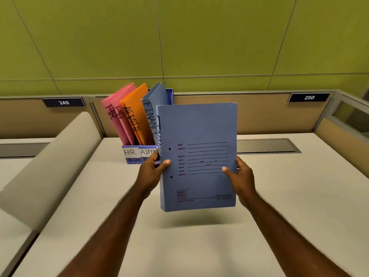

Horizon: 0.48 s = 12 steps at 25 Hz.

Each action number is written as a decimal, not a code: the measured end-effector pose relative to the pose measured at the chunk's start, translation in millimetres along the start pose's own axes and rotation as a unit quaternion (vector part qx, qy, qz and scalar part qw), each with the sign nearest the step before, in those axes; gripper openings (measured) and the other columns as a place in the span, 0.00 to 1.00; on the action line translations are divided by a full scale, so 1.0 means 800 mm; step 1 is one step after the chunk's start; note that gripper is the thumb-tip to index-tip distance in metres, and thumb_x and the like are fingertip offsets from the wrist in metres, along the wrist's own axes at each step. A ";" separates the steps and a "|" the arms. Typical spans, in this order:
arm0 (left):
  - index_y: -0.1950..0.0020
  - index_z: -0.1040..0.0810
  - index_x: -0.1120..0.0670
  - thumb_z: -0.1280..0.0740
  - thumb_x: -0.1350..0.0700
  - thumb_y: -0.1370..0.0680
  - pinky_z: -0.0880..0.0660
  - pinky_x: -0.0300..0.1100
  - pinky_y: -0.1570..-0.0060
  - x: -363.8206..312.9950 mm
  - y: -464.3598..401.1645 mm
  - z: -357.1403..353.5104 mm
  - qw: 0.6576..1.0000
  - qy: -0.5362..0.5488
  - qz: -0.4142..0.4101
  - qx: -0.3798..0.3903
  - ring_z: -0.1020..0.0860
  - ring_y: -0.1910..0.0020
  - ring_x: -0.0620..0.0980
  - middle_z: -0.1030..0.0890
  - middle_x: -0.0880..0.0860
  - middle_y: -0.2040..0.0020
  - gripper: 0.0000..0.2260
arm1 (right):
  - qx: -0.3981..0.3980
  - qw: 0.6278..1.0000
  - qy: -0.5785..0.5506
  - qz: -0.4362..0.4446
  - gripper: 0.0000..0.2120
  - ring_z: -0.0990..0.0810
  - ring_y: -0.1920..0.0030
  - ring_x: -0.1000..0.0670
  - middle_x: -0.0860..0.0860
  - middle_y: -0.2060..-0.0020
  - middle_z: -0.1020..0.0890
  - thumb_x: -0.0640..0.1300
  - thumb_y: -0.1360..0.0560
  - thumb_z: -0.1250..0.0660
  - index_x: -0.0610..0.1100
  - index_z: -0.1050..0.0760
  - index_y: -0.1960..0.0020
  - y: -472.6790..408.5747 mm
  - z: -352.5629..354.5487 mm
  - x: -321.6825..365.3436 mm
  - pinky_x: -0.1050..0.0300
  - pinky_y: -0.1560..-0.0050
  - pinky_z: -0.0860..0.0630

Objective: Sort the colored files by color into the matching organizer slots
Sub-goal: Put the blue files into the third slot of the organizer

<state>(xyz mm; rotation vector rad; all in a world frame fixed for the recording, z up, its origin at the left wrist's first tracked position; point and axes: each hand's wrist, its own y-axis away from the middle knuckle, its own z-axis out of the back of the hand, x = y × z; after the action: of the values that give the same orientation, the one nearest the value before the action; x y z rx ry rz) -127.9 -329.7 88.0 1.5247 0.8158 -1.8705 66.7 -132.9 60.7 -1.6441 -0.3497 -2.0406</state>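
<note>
I hold a blue file (197,124) upright above the desk, its printed cover facing me. My left hand (152,170) grips its spine edge and my right hand (240,176) grips its right edge. Behind it stands a blue organizer (132,156) with white labels reading HR and ADMIN. Two pink files (116,114) marked HR lean in its left slot. Orange files (135,114) marked ADMIN stand in the middle slot. A blue file (154,102) marked FINANCE stands in the right slot, partly hidden by the held file.
The beige desk (279,196) runs to a partition wall with number plates 249 (63,102) and 250 (309,97). A grey cable slot (267,145) lies at the back right. A slanted beige divider (56,166) rises at the left.
</note>
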 end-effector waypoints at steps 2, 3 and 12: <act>0.29 0.30 0.49 0.35 0.54 0.21 0.21 0.58 0.45 -0.002 -0.015 0.026 1.000 0.003 0.003 0.020 0.22 0.41 0.54 0.21 0.51 0.37 0.20 | 0.002 1.000 -0.001 0.007 0.23 0.19 0.48 0.49 0.54 0.43 0.20 0.44 0.26 0.30 0.50 0.29 0.33 -0.007 -0.021 0.013 0.49 0.50 0.19; 0.30 0.30 0.49 0.35 0.54 0.21 0.22 0.59 0.45 -0.003 -0.020 0.037 1.000 0.009 0.002 0.027 0.22 0.41 0.55 0.21 0.51 0.37 0.20 | 0.007 1.000 0.001 0.011 0.22 0.19 0.47 0.49 0.54 0.44 0.20 0.44 0.26 0.30 0.50 0.29 0.33 -0.011 -0.029 0.018 0.48 0.49 0.19; 0.34 0.27 0.51 0.30 0.57 0.25 0.18 0.46 0.56 -0.014 -0.048 0.106 0.996 0.084 -0.035 0.024 0.18 0.47 0.52 0.19 0.49 0.42 0.19 | 0.024 0.997 0.052 0.054 0.39 0.31 0.30 0.47 0.48 0.28 0.32 0.44 0.27 0.28 0.44 0.44 0.23 -0.065 -0.109 0.094 0.45 0.31 0.30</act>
<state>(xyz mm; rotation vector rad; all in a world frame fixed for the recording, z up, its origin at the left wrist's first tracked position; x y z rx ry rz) -208.2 -368.9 116.0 1.7227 0.9168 -1.8406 -44.9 -147.7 118.1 -1.4875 -0.2662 -2.0124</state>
